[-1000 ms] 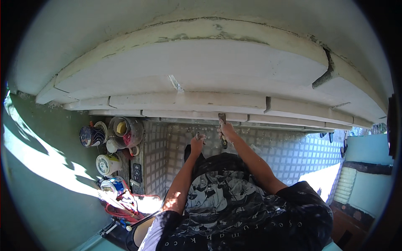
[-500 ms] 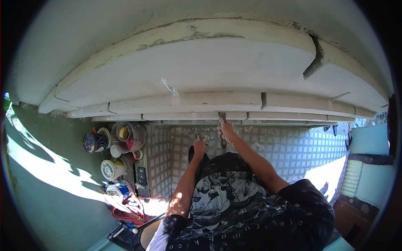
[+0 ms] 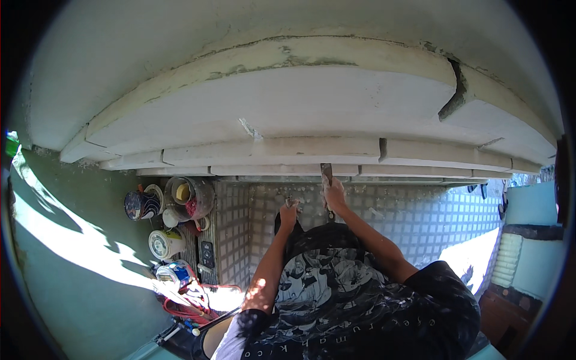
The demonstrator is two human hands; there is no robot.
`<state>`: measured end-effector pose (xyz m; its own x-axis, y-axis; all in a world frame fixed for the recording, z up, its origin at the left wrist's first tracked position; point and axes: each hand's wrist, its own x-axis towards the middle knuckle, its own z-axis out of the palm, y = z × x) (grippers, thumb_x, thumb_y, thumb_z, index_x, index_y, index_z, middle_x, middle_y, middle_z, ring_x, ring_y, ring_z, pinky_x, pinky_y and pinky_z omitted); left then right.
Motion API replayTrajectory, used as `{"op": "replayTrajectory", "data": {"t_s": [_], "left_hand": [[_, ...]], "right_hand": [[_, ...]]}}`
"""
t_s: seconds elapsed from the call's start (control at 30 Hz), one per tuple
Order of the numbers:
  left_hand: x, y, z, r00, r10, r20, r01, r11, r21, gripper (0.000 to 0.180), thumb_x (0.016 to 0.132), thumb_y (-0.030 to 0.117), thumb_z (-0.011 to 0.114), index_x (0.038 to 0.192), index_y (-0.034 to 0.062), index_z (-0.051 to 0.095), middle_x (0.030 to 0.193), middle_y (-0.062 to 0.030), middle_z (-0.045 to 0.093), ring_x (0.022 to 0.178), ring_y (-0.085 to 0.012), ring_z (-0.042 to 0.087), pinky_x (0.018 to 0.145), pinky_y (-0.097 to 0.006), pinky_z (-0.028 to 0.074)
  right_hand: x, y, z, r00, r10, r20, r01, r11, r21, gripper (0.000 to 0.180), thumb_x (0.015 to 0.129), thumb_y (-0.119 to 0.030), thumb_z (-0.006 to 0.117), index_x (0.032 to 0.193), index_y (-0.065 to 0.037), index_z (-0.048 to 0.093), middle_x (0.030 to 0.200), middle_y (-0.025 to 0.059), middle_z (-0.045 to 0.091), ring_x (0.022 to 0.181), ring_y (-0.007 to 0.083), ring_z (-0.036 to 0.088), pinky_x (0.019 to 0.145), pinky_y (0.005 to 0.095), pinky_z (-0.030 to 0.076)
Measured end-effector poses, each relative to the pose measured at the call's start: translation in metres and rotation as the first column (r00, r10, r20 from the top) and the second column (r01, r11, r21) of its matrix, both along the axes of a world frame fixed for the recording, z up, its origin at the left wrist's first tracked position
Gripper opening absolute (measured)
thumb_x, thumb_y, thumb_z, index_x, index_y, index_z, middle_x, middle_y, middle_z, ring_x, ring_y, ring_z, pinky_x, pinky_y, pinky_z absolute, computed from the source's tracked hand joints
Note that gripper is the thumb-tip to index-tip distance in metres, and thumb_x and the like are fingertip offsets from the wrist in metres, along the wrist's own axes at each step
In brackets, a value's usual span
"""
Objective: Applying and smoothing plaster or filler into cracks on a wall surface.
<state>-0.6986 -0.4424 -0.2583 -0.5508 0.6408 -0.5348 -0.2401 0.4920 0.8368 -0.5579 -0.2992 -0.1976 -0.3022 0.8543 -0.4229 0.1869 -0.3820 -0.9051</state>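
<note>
Your view has slid a little since a moment ago: the buckets and the crack in the wall now sit a bit more to the right, but your two hands have stayed in the same spot at the foot of the wall.

On the far left, sun falls across the green floor [image 3: 78, 264]. Next come the buckets [image 3: 180, 201], a small bunch of them just beside the edge of the metal plate [image 3: 240, 240]. One dark bucket is open, with something yellow inside. A white pail [image 3: 165, 243] sits below them, and red cord [image 3: 192, 306] lies in a heap lower down.

Then comes your left hand [image 3: 288, 211]. It is up on the bumpy metal plate, near the wall. The fingers look curled around something small and pale, but it is too tiny to tell what it is.

Just to the right, your right hand [image 3: 333, 195] is wrapped tight around the handle of a scraper [image 3: 326, 174]. The flat blade points up and touches the bottom step of the white wall [image 3: 300, 102]. The two hands are near each other but apart.

Farther right, a dark crack [image 3: 453, 90] cuts through the thick white ledge. Sun lights the plate at the right, beside a light blue box [image 3: 531, 210].
</note>
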Motion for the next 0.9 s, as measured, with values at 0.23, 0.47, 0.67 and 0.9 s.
{"op": "replayTrajectory", "data": {"t_s": [0.23,0.47,0.67,0.9], "left_hand": [[-0.001,0.006,0.019,0.993,-0.019,0.113,0.036,0.987,-0.154,0.021,0.094,0.024,0.058,0.099,0.0077,0.070,0.066,-0.0027,0.061,0.051,-0.0108,0.054,0.048,-0.026,0.041],[-0.014,-0.009,-0.010,0.974,0.025,0.227,-0.015,0.999,-0.045,0.026,0.096,0.035,0.057,0.105,0.0123,0.067,0.068,0.0005,0.059,0.052,-0.0122,0.061,0.040,-0.028,0.040],[-0.018,-0.022,-0.003,0.926,0.138,0.353,-0.078,0.981,-0.179,0.029,0.093,0.034,0.057,0.111,0.0118,0.066,0.072,-0.0030,0.063,0.054,-0.0135,0.058,0.047,-0.028,0.043],[-0.019,-0.023,-0.005,0.940,0.147,0.307,-0.110,0.985,-0.132,0.028,0.095,0.029,0.055,0.112,0.0093,0.066,0.071,-0.0029,0.060,0.060,-0.0150,0.063,0.049,-0.028,0.044]], "right_hand": [[0.036,0.012,-0.007,0.980,0.197,0.019,-0.193,0.971,-0.142,0.027,0.098,-0.029,0.053,0.092,-0.003,0.054,0.063,0.0060,0.054,0.043,0.0200,0.055,0.037,0.0385,0.045],[0.034,0.041,0.034,0.901,0.387,-0.194,-0.433,0.796,-0.423,0.018,0.095,-0.021,0.051,0.092,-0.004,0.051,0.064,0.0062,0.055,0.048,0.0196,0.058,0.042,0.0368,0.049],[0.068,0.048,0.039,0.903,0.429,0.026,-0.417,0.890,-0.187,0.011,0.095,-0.016,0.048,0.096,-0.005,0.049,0.067,0.0062,0.055,0.049,0.0165,0.054,0.043,0.0340,0.048],[0.069,0.083,0.053,0.874,0.462,-0.153,-0.476,0.745,-0.468,0.011,0.098,-0.017,0.046,0.094,-0.008,0.049,0.066,-0.0009,0.048,0.049,0.0095,0.046,0.042,0.0279,0.042]]}}
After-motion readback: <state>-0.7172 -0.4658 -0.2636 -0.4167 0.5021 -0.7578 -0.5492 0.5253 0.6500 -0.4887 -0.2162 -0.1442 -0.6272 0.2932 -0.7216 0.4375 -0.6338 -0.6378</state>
